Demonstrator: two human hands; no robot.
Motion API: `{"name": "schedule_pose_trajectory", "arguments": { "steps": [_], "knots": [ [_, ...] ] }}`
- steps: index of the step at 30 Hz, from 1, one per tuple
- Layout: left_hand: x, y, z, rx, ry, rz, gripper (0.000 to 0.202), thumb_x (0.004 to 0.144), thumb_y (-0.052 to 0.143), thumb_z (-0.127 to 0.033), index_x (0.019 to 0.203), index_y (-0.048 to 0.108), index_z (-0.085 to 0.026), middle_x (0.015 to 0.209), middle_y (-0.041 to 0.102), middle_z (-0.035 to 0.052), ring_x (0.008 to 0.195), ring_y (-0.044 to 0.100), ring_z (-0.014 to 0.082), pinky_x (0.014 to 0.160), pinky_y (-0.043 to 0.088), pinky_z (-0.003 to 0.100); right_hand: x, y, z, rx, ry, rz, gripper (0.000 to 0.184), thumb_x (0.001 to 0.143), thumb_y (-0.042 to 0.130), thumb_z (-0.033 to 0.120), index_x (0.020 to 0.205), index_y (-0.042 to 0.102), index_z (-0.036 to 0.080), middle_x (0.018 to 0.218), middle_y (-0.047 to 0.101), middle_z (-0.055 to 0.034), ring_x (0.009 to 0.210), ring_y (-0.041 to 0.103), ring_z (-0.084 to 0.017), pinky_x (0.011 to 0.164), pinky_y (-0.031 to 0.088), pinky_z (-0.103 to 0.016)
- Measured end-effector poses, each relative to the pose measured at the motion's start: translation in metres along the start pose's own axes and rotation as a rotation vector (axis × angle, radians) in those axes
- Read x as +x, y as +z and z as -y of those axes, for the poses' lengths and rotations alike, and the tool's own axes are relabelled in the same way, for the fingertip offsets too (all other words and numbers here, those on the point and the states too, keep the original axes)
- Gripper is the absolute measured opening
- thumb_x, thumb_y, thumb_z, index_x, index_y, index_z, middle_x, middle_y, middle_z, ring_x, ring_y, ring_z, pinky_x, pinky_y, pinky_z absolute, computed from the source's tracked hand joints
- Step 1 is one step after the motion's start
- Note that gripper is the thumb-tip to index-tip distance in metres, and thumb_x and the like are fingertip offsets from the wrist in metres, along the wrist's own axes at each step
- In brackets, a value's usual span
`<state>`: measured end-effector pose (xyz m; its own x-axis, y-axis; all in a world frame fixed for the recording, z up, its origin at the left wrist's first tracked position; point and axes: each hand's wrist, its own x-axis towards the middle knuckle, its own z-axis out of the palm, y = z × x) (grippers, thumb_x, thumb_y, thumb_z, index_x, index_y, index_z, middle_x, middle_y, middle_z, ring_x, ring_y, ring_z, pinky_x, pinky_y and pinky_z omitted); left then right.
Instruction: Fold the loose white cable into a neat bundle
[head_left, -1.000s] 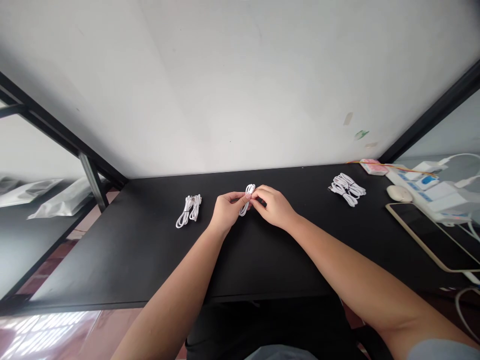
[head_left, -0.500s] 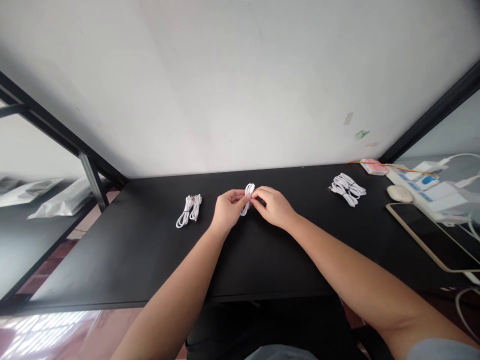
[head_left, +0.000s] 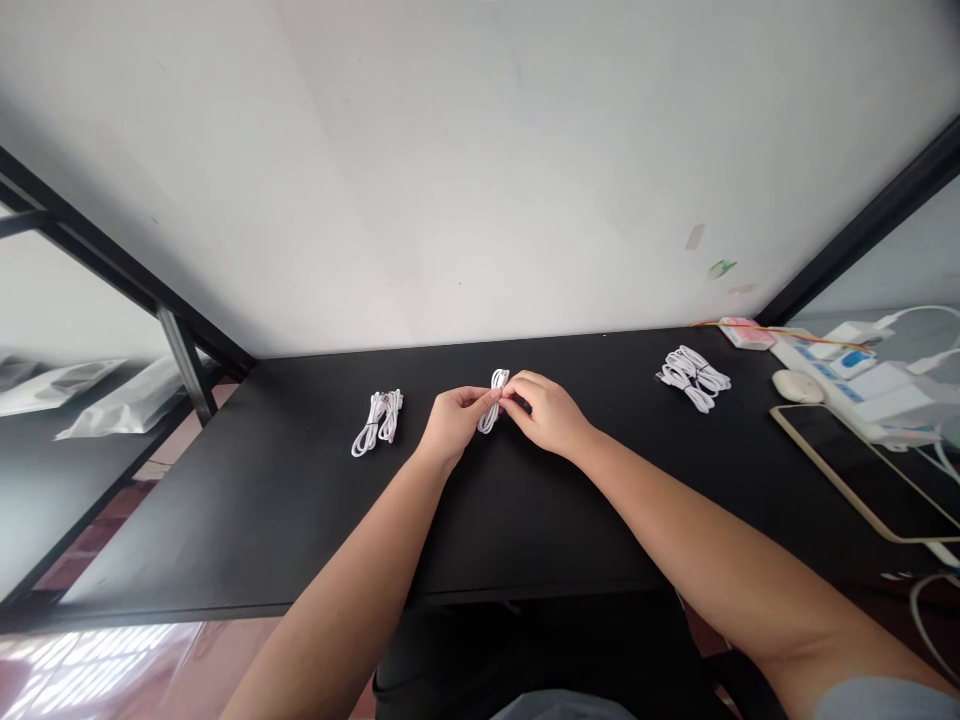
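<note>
A black desk (head_left: 225, 520) spans the view, its cables placed here as on a clock face centred on the one in hand. Both hands meet mid-desk: the left hand (head_left: 450, 425) comes in from about 8 o'clock, pinching the coil's middle between thumb and fingers, and the right hand (head_left: 551, 415) from about 4, its thumb and fingertips pressed together at the coil's edge; exactly what they nip is too small to tell. The right pair (head_left: 694, 380) of coils lies well off at 3 o'clock, the left pair (head_left: 366, 438) nearer, just below 9. The held cable (head_left: 486, 420), white and coiled long and narrow, should be light, springy and a little slick, hardly fragile except where wire joins plug. Its waist looks the best hold, keeping the loops together; gripping one end could let strands fan out. Compared with half a second ago, hands and coil stay almost in place, and both pairs lie as they did; any finer fingertip shift is unclear.
</note>
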<state>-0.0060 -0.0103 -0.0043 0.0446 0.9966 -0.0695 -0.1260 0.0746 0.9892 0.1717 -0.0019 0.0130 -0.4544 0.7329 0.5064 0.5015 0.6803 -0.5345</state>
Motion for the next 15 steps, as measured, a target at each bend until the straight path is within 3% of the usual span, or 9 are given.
{"name": "schedule_pose_trajectory", "arguments": {
  "steps": [4, 9, 15],
  "knots": [
    [0.0011, -0.002, -0.0004, -0.069, -0.076, 0.071, 0.039, 0.071, 0.085, -0.047, 0.088, 0.079, -0.012, 0.074, 0.074, 0.0085, 0.066, 0.065, 0.0152, 0.064, 0.049, 0.028, 0.0006, -0.0016, 0.0011, 0.016, 0.006, 0.011, 0.011, 0.095, 0.057, 0.017, 0.086, 0.063, 0.021, 0.093, 0.064, -0.0053, 0.082, 0.061, -0.018, 0.072, 0.048, -0.032],
    [0.002, -0.0047, -0.0001, -0.101, -0.136, 0.115, 0.04, 0.071, 0.086, -0.045, 0.093, 0.079, -0.012, 0.079, 0.075, 0.0097, 0.071, 0.068, 0.0161, 0.067, 0.052, 0.028, 0.0003, -0.0022, 0.0019, 0.027, 0.011, 0.025, 0.01, 0.093, 0.058, 0.017, 0.087, 0.064, 0.021, 0.093, 0.066, -0.0053, 0.083, 0.062, -0.019, 0.073, 0.049, -0.032],
    [0.0011, -0.0015, -0.0004, -0.118, -0.126, 0.061, 0.043, 0.066, 0.089, -0.045, 0.091, 0.078, -0.011, 0.076, 0.074, 0.0088, 0.067, 0.066, 0.0151, 0.064, 0.051, 0.027, -0.0004, -0.0016, 0.0016, 0.018, 0.034, 0.038, 0.006, 0.089, 0.062, 0.016, 0.088, 0.063, 0.021, 0.094, 0.067, -0.0044, 0.084, 0.063, -0.019, 0.074, 0.049, -0.033]
  ]
}}
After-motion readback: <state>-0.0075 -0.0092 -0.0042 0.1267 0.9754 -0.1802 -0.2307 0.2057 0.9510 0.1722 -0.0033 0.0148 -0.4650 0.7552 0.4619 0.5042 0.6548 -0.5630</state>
